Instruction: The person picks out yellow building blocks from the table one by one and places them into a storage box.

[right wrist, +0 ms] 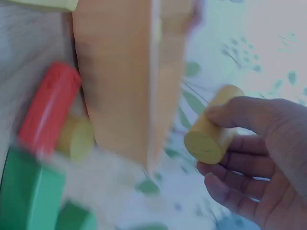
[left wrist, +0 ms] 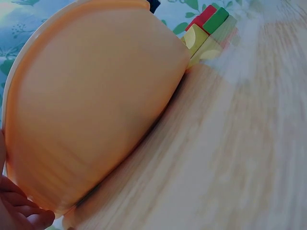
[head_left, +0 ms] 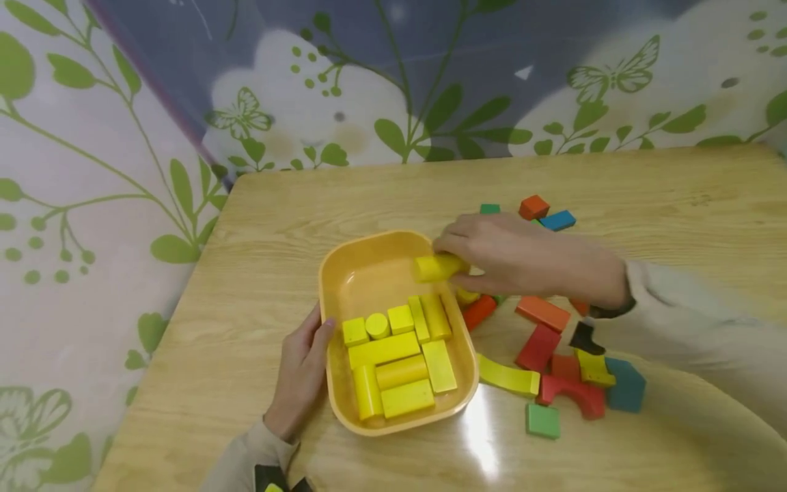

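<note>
My right hand (head_left: 510, 253) holds a yellow cylinder block (head_left: 435, 267) over the upper right rim of an orange-yellow plastic tray (head_left: 344, 270). In the right wrist view the thumb and fingers pinch that cylinder (right wrist: 213, 127) in the air. My left hand (head_left: 305, 362) grips the tray's left side, thumb on the rim. The left wrist view shows fingertips (left wrist: 41, 218) against the outer wall (left wrist: 96, 105). Several yellow blocks lie packed in the tray's near half, among them a long bar (head_left: 384, 349) and an upright cylinder (head_left: 378, 326). The tray's far half shows bare floor.
Right of the tray lie loose blocks: a curved yellow piece (head_left: 509, 377), a red arch (head_left: 574, 395), a green block (head_left: 543, 420), a blue block (head_left: 626, 386) and a red cylinder (right wrist: 50, 108). A patterned wall (head_left: 344, 89) borders the wooden table (head_left: 277, 225) behind and at left.
</note>
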The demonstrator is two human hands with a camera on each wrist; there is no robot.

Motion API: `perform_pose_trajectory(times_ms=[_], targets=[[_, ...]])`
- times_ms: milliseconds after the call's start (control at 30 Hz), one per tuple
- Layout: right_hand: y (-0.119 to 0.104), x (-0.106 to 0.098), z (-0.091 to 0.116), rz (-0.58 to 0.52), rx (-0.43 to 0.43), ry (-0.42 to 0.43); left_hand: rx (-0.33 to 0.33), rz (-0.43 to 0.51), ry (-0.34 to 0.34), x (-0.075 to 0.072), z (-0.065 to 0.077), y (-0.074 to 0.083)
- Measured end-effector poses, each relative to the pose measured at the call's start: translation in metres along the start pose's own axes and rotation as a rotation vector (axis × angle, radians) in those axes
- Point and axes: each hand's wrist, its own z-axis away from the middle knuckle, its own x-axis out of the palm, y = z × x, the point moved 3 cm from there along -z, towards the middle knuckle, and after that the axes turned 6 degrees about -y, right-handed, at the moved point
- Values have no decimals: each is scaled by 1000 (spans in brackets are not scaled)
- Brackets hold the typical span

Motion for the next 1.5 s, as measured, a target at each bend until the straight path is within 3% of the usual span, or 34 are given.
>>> perform_pose_trajectory(times_ms=[200,367,600,800,900,1000,1133,1233,1333,1433,1500], targets=[[-19,36,-64,-126,15,-144,1,16,7,0,1,-1],[-32,55,-94,-182,3,-216,15,33,3,-1,1,0],[-35,71,-108,-339,-73,-223,1,18,-1,-1,0,0],[-27,72,-102,-346,-68,-190,8,-15,1,-2,-1,1],[-21,66,-96,-361,-40,-185,8,-15,0,-2,-1,1],[-14,54,-83,-353,-31,-123,14,-9,4,-3,-1,1],[-6,33,-47,-246,-45,105,32,-4,10,-2,-1,2],[-2,26,-10,-185,13,230,38,-3,13,-3,-1,2],[0,31,26,-196,165,179,34,0,17,-3,-1,2],[-5,49,54,-237,283,8,29,4,19,-3,0,1],[-12,64,67,-243,291,-103,25,14,15,-2,0,0]])
